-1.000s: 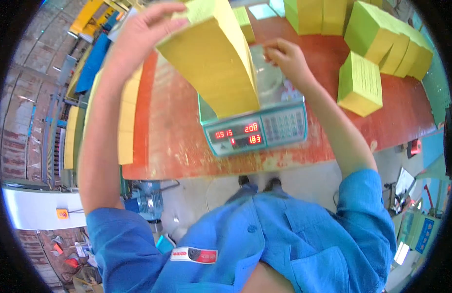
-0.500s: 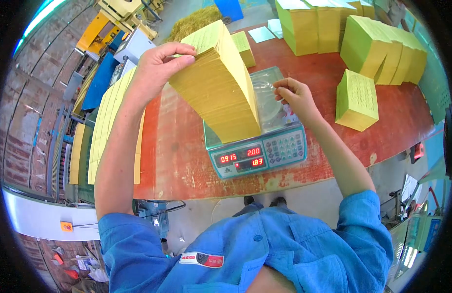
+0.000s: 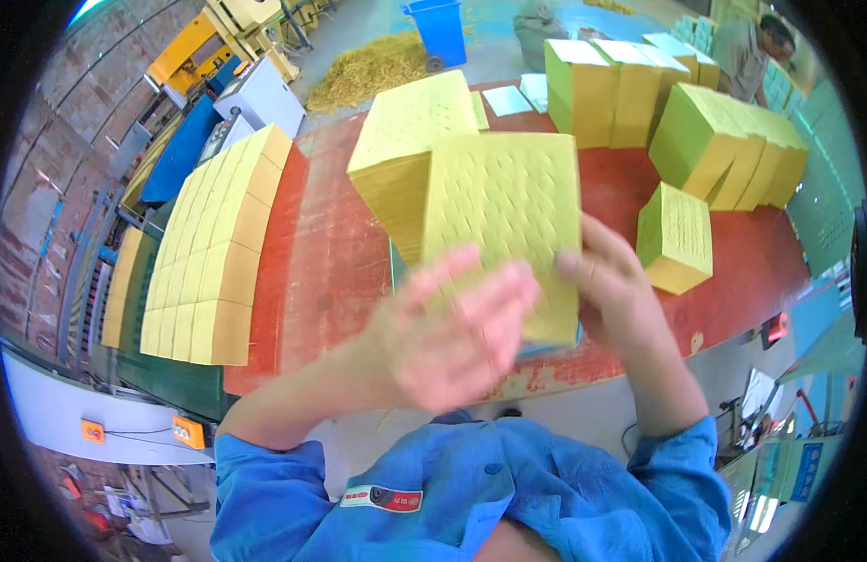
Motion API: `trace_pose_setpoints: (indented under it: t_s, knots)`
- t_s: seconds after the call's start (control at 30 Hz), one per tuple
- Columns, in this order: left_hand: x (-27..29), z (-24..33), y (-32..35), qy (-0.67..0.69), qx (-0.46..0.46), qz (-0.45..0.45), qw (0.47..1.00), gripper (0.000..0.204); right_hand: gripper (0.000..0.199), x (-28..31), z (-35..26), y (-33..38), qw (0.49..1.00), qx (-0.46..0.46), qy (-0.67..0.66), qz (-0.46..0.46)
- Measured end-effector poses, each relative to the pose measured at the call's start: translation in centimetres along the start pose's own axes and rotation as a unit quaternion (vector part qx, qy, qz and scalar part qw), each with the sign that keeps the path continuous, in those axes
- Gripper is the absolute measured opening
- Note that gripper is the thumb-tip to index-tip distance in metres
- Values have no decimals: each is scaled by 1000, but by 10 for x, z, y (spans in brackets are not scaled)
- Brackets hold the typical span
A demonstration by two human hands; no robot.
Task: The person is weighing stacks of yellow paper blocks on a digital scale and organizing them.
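Note:
A thick stack of yellow paper with a dimpled top sheet is up in front of me. My right hand grips its right edge, the thumb over the face and the fingers behind. Smeared by motion, my left hand is over the lower left of that sheet; whether it touches cannot be told. Just behind stands a taller yellow paper stack, partly covered by the nearer one. Only slivers of the teal scale show beneath, its display and keys hidden.
Rows of yellow paper blocks lie at the left. A single block and more stacks stand on the red table to the right. A blue bin stands beyond; a co-worker is at the far right.
My left hand has left the tall stack's top and come down and right. My right hand, earlier bent over the scale, now grips another stack in front of it, covering the scale.

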State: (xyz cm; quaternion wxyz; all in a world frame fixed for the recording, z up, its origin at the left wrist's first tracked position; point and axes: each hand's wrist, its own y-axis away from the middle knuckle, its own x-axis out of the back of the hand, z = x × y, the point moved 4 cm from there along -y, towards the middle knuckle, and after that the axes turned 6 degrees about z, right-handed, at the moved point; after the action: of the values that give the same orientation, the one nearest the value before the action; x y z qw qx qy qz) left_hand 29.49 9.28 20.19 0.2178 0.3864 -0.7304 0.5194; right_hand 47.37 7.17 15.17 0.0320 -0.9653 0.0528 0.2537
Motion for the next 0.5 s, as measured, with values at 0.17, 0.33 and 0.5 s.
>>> trace_pose_setpoints:
  t_s: [0.17,0.33,0.5]
  knots:
    - [16,-42,71,253,414,290,825,37,43,-27,16,37,944,163,288,15]
    - [-1,-73,181,676,562,87,468,43,40,-99,47,2,847,191,488,-85]
    - [-5,-121,231,748,539,103,374,36,46,-128,92,-42,867,79,490,-42]
